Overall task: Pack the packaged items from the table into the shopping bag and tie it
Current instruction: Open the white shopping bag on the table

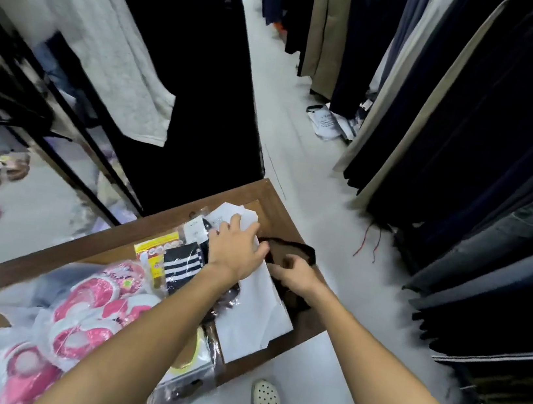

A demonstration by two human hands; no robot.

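A wooden table [279, 200] carries several packaged items. My left hand [234, 248] lies palm down, fingers spread, on a flat white package [259, 317] near the table's right edge. Beside it, my right hand [296, 274] is closed on a thin dark plastic bag [296, 250] that lies crumpled along the white package's right side. To the left of my left hand sit black-and-white striped socks in clear wrap [182, 265] and a yellow packet [153, 251]. Pink-and-white items in clear plastic [85, 310] fill the near left of the table.
Dark trousers hang on racks at right [471, 145] and a black garment hangs behind the table [198, 89]. A white-floored aisle [298, 158] runs ahead, with a white bag on the floor [329, 125]. My shoes [264, 400] stand at the table's near edge.
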